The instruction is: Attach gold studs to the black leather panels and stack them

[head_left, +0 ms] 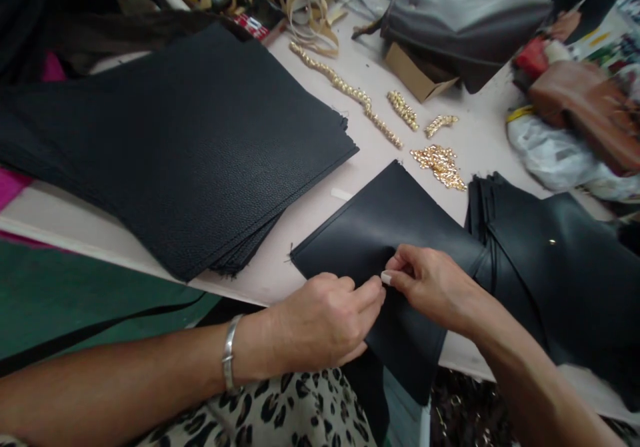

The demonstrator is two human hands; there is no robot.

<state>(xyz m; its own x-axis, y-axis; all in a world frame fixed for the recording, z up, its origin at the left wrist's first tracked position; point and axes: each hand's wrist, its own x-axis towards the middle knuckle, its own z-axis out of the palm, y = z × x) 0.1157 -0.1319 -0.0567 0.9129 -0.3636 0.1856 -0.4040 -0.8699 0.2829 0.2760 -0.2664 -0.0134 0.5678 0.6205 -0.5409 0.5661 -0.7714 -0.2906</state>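
A smooth black leather panel [365, 234] lies in front of me, its near end hanging over the table edge. My left hand [325, 320], with a silver bracelet at the wrist, is closed over the panel with its fingers curled. Its fingertips meet those of my right hand [430, 284] near the panel's middle. My right thumb and forefinger are pinched together; whatever lies between the fingertips is too small or hidden to make out. Beyond the panel lies a loose pile of small gold metal pieces [443, 165], with gold pieces also lined up in rows [345, 84].
A thick stack of grained black leather panels [200, 134] covers the left of the table [320, 197]. More black panels [565, 254], one with a small gold stud, lie to the right. At the back stand a dark bag [465, 14] and a cardboard piece [417, 74].
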